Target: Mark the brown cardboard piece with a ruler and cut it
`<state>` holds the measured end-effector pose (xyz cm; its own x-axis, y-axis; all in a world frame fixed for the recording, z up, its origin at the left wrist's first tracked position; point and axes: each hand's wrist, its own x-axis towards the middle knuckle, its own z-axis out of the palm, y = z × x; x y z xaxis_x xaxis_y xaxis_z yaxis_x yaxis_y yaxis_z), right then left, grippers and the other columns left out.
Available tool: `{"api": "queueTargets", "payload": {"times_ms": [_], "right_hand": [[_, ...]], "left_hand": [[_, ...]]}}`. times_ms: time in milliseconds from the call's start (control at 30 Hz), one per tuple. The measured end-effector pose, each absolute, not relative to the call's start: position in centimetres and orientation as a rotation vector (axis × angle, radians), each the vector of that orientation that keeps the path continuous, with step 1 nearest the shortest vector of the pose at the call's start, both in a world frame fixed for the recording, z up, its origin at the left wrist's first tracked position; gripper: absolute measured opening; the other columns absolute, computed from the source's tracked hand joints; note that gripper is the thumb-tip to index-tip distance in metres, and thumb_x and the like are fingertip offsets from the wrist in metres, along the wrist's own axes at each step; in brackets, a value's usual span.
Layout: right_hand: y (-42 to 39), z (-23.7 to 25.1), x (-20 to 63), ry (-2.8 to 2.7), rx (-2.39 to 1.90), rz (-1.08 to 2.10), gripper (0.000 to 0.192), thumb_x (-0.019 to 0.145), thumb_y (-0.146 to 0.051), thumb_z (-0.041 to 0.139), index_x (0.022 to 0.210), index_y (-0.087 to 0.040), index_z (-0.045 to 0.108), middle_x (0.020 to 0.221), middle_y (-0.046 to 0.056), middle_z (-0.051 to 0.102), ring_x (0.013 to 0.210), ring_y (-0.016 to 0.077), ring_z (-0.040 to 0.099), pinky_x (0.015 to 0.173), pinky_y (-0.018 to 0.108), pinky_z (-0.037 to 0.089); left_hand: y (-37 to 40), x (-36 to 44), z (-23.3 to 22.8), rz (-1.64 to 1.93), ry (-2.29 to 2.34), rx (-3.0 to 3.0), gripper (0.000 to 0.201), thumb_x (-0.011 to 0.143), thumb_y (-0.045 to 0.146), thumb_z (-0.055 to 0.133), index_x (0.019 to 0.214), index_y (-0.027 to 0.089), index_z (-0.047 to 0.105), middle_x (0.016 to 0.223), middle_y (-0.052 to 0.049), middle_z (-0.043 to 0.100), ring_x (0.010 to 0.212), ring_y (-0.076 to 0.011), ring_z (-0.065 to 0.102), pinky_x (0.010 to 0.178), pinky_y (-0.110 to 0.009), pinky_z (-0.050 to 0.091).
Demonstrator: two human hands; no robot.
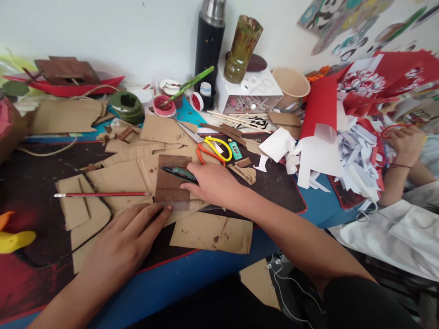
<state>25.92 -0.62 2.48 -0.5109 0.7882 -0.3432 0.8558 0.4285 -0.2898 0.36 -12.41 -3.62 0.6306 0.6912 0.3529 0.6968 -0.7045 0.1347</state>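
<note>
My right hand (214, 183) is closed around a dark green utility knife (180, 173). The knife's tip points left over a brown-painted piece of cardboard (171, 189). My left hand (125, 237) lies flat with fingers stretched out, its fingertips at the lower edge of that piece. A clear strip, seemingly a ruler (181, 206), runs along this edge by the fingertips. Under and around the hands lie plain cardboard pieces (118, 176). A red pencil (103, 194) rests on them above my left hand. Scissors with yellow and orange handles (219, 148) lie just beyond my right hand.
Paint pots (164, 107), a black thermos (209, 45) and a white box (250, 93) stand along the wall. A red model boat (68, 80) sits back left. A black cable (92, 235) crosses the left side. Another person's hand (406, 141) is at right, near paper strips (358, 151).
</note>
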Motion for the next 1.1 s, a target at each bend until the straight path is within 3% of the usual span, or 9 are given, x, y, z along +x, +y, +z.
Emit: {"api": "queueTargets", "payload": {"times_ms": [533, 767, 933, 1100], "right_hand": [[-0.63, 1.59, 26.18, 2.575, 1.452, -0.640, 0.039, 0.115, -0.052, 0.064, 0.130, -0.016, 0.069, 0.112, 0.014, 0.084, 0.099, 0.0308, 0.078, 0.074, 0.036, 0.044], [-0.75, 1.72, 26.13, 2.559, 1.453, -0.628, 0.040, 0.115, -0.052, 0.063, 0.131, -0.017, 0.068, 0.115, 0.014, 0.084, 0.100, 0.0314, 0.078, 0.074, 0.036, 0.044], [-0.78, 1.96, 26.06, 2.547, 1.457, -0.631, 0.039, 0.115, -0.052, 0.063, 0.132, -0.017, 0.068, 0.114, 0.014, 0.085, 0.100, 0.0313, 0.078, 0.076, 0.036, 0.045], [-0.75, 2.03, 25.95, 2.536, 1.454, -0.645, 0.039, 0.115, -0.050, 0.063, 0.134, -0.017, 0.069, 0.116, 0.015, 0.084, 0.100, 0.0316, 0.077, 0.078, 0.037, 0.047]], "left_hand": [[-12.29, 0.76, -3.18, -0.684, -1.210, -2.773, 0.063, 0.108, 0.011, 0.051, 0.171, 0.021, 0.050, 0.129, -0.014, 0.082, 0.115, -0.0330, 0.076, 0.103, -0.048, 0.064], [-12.33, 0.86, -3.26, -0.658, -1.202, -2.731, 0.058, 0.108, 0.011, 0.054, 0.165, 0.023, 0.058, 0.126, -0.010, 0.083, 0.115, -0.0318, 0.076, 0.103, -0.046, 0.061], [-12.39, 0.83, -3.32, -0.662, -1.189, -2.744, 0.062, 0.109, 0.012, 0.052, 0.170, 0.018, 0.052, 0.128, -0.013, 0.083, 0.116, -0.0334, 0.076, 0.104, -0.048, 0.061], [-12.37, 0.75, -3.48, -0.673, -1.210, -2.769, 0.067, 0.109, 0.011, 0.052, 0.175, 0.022, 0.047, 0.129, -0.013, 0.084, 0.115, -0.0333, 0.077, 0.104, -0.048, 0.061]]}}
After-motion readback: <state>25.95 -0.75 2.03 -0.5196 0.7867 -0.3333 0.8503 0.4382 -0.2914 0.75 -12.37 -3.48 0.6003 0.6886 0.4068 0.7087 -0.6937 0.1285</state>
